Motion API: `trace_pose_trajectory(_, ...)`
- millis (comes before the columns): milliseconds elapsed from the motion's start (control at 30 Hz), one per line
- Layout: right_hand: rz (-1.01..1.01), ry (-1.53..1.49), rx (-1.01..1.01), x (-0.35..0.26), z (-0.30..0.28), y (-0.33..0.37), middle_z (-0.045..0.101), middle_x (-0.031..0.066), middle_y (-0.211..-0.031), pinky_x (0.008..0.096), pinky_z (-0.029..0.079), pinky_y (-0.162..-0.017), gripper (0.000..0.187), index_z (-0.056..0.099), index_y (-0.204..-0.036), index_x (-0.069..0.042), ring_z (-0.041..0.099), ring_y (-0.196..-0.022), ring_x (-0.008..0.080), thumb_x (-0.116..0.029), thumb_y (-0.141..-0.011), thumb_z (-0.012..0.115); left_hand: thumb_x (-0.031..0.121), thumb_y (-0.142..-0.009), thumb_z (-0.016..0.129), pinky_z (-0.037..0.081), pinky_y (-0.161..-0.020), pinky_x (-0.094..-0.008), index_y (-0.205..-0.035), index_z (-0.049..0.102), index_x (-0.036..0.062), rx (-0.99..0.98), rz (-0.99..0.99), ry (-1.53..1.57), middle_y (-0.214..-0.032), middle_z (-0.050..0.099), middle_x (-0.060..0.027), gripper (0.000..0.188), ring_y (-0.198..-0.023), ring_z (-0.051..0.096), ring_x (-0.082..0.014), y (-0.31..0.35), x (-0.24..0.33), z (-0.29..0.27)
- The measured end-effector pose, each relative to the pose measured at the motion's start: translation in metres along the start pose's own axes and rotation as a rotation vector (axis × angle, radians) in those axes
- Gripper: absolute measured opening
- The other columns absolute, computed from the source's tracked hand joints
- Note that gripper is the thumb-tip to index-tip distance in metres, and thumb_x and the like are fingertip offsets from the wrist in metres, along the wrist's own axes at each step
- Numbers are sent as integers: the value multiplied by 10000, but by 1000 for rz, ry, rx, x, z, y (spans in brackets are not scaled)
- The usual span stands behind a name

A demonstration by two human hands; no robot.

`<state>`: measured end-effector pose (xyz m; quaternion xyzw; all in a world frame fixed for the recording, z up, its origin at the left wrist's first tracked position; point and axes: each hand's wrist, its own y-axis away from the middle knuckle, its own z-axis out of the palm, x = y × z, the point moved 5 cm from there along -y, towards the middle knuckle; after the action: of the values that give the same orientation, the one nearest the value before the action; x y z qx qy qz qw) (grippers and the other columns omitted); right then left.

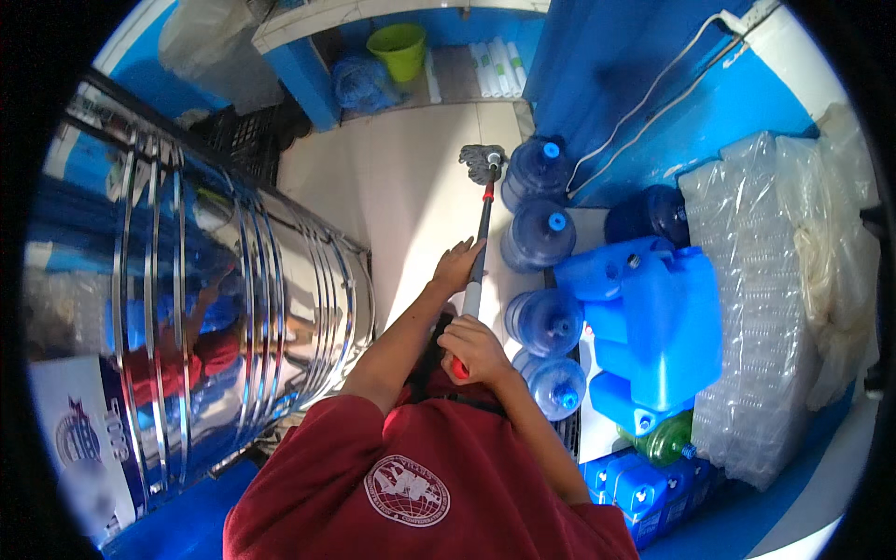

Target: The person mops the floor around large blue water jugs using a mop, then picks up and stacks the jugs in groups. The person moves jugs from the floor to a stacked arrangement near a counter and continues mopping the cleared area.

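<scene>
My right hand [471, 347] is closed around the lower part of a mop handle [473, 297], just above its red end. Farther up the pole, my left hand [455, 265] has its fingers loosely stretched out, their tips against the dark shaft. At the far end, the grey string mop head [478, 162] lies on the pale tiled floor [392, 177], beside the farthest of several blue water jugs [539, 235] lined up on the right. Both arms come out of dark red sleeves.
On the left stands a shiny metal-barred counter [252, 308]. Blue containers [658, 327] and wrapped clear plastic bottles [751, 308] are stacked on the right. A green bucket [399, 52] and white rolls [495, 67] sit under the far ledge. Cables [644, 98] hang along the blue wall.
</scene>
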<state>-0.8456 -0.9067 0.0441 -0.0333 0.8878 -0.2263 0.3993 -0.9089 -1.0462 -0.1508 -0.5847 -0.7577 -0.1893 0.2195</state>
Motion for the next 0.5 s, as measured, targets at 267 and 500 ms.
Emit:
trace_pose_trajectory(267,141,202,192,107,-26,-67,603,170,-947,469,456,-970,230,574,-861,-25,593,-966,360,-58,-645,646,208,-821,690,408,-1050,-488,-1537,232,253,75,-26,482,-1371,486,-279,851,-1249,483,-440,-104,-57,5)
trace_pose_trajectory(500,322,51,443,128,-94,-119,591,168,-777,478,467,-952,55,560,-783,6,624,-795,366,24,-733,566,228,-762,708,456,-946,-475,-1308,542,204,156,228,198,-1246,569,-199,571,-1163,534,-424,-206,-39,-52)
